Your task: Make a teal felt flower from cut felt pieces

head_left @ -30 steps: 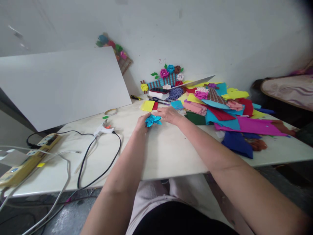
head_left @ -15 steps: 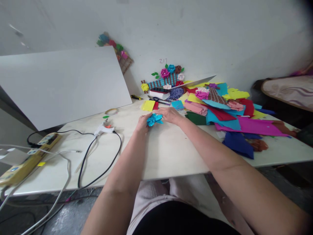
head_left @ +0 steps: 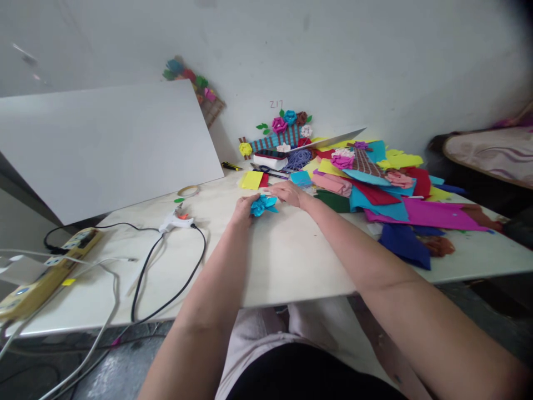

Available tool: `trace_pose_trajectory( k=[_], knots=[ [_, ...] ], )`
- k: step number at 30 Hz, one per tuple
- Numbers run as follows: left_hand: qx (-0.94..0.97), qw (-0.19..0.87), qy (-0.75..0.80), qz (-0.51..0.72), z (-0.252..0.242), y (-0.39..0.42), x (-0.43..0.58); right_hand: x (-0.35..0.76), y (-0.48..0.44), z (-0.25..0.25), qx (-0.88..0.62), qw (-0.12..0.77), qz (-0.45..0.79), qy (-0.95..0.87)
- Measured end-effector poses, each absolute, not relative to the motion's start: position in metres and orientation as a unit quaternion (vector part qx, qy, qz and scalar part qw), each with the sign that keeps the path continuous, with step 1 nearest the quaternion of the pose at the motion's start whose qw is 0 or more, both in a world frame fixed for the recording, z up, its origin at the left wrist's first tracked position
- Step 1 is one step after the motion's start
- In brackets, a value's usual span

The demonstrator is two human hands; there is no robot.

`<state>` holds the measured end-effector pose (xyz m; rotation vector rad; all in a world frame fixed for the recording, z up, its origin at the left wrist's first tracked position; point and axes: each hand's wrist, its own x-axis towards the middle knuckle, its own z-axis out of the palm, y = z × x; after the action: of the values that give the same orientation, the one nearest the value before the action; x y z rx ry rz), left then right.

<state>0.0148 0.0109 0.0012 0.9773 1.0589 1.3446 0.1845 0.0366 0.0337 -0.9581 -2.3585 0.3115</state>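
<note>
A bright blue paper flower (head_left: 263, 205) with crumpled petals is held between my two hands just above the white table. My left hand (head_left: 245, 208) grips its left side, with the fingers closed. From the right and far side, my right hand (head_left: 287, 193) reaches over, its bent fingers closed at the flower's upper edge. The fingertips are small and partly hidden, so the exact petal they pinch does not show. Beyond the hands lie yellow paper squares (head_left: 251, 180) and a blue paper square (head_left: 300, 178).
A white glue gun (head_left: 176, 222) with a black cord lies left, near a tape roll (head_left: 189, 191) and a power strip (head_left: 45, 278). A white board (head_left: 112, 150) leans against the wall. Coloured crepe paper (head_left: 428, 213) heaps up on the right. A flower-decorated panel (head_left: 277, 139) stands behind.
The flower has turned slightly between my hands, and its petals show at a somewhat different angle. Both hands stay in nearly the same place.
</note>
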Motion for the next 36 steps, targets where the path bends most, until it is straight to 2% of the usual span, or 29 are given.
trace_pose_trajectory(
  k=[18, 26, 31, 36],
  knots=[
    [0.429, 0.56, 0.429, 0.564, 0.0, 0.01, 0.016, 0.173, 0.038, 0.02, -0.377, 0.262, -0.067, -0.886],
    [0.403, 0.582, 0.411, 0.574, 0.003, 0.008, 0.015, 0.169, 0.021, 0.031, -0.37, 0.197, -0.152, -0.895],
    [0.401, 0.588, 0.404, 0.574, 0.003, 0.008, 0.015, 0.167, 0.02, 0.032, -0.366, 0.198, -0.147, -0.897],
    [0.405, 0.584, 0.408, 0.573, 0.003, 0.007, 0.015, 0.171, 0.029, 0.026, -0.344, 0.256, -0.088, -0.899]
  ],
)
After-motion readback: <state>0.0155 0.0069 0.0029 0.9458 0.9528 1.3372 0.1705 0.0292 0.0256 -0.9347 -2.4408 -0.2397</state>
